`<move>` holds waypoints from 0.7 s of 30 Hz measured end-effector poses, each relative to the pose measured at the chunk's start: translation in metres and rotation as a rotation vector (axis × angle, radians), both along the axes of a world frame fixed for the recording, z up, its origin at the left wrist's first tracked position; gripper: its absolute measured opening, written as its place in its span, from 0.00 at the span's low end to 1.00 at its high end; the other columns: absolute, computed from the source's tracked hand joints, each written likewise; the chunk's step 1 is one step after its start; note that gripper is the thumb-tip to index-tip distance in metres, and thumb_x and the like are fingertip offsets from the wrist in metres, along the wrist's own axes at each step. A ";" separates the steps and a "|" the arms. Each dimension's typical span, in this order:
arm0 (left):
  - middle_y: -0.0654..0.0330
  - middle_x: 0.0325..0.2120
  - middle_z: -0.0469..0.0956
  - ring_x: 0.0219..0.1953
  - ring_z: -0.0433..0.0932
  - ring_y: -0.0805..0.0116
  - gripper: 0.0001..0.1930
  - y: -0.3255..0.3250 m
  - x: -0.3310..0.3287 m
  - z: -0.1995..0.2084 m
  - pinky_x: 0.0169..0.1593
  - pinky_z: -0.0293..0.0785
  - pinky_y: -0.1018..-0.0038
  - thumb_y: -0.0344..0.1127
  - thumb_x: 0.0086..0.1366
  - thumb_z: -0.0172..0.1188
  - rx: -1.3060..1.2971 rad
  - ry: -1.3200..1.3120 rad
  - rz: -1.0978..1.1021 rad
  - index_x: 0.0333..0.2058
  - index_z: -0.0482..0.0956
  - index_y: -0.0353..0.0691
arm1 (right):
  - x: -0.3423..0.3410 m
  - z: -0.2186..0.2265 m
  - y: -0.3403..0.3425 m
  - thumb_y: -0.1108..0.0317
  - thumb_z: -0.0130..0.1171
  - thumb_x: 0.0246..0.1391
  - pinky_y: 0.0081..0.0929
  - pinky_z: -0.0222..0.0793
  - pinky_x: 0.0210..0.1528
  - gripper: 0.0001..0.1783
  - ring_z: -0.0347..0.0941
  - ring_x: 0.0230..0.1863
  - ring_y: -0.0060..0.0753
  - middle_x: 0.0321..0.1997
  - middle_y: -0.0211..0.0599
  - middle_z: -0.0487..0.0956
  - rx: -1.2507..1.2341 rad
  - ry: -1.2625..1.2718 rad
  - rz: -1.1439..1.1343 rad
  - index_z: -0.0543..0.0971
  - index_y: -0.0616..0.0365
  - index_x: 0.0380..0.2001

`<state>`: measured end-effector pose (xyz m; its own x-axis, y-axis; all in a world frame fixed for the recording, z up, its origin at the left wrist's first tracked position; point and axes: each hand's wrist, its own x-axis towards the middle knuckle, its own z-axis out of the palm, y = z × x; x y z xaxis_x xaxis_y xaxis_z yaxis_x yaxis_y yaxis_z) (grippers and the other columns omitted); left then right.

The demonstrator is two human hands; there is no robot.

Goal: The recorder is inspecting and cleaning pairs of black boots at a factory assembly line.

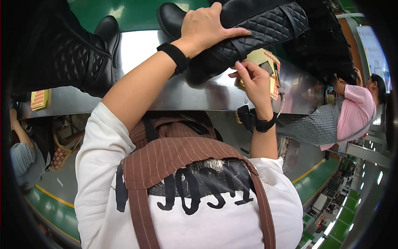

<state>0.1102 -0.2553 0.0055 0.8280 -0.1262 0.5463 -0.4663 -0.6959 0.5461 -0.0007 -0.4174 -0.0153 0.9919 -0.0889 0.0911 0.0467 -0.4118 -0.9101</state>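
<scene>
A black quilted boot [268, 28] with narrow straps lies slantwise over the metal table, its shaft toward the far right. My left hand [203, 27] is closed over it near the ankle, thumb stretched along the quilting. My right hand [256, 79] is at the lower edge of the boot, beside a strap, thumb and forefinger pinched together. Whatever is between those fingertips, if anything, is too small to make out. Behind my left hand shows the rounded end of another black boot [169, 20]. Yellow sheets with red round marks [273, 85] lie under a small dark piece beyond my right hand.
The shiny metal table [215, 97] runs across in front of me. More black boots stand at the left [97, 58]; dark boot shafts crowd the far right. A person in pink [356, 108] works at the right, another person [27, 159] at the left near a woven basket [60, 157].
</scene>
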 end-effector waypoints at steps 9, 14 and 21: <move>0.51 0.12 0.75 0.17 0.78 0.52 0.43 0.002 0.011 -0.015 0.26 0.77 0.66 0.79 0.38 0.62 0.012 -0.070 -0.007 0.22 0.72 0.33 | 0.002 -0.013 -0.018 0.67 0.64 0.55 0.15 0.69 0.37 0.14 0.76 0.34 0.20 0.34 0.34 0.81 0.089 0.116 0.107 0.76 0.66 0.39; 0.44 0.24 0.79 0.30 0.80 0.48 0.40 0.018 0.007 -0.017 0.39 0.77 0.63 0.71 0.49 0.61 -0.020 0.046 -0.064 0.31 0.74 0.29 | 0.016 -0.018 0.011 0.64 0.69 0.49 0.30 0.63 0.59 0.35 0.71 0.53 0.33 0.54 0.38 0.73 0.244 -0.022 0.171 0.66 0.64 0.57; 0.50 0.46 0.71 0.47 0.71 0.56 0.30 0.134 -0.090 -0.019 0.50 0.68 0.65 0.31 0.49 0.70 -0.283 -0.418 -0.234 0.51 0.69 0.34 | 0.015 -0.024 0.069 0.71 0.72 0.45 0.25 0.69 0.53 0.29 0.74 0.48 0.26 0.49 0.35 0.78 0.215 0.132 0.215 0.73 0.64 0.52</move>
<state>0.0201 -0.1217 -0.0131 0.5013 -0.0813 0.8615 -0.8078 -0.4007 0.4322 0.0141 -0.3480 -0.0398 0.9920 0.1205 -0.0372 -0.0120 -0.2034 -0.9790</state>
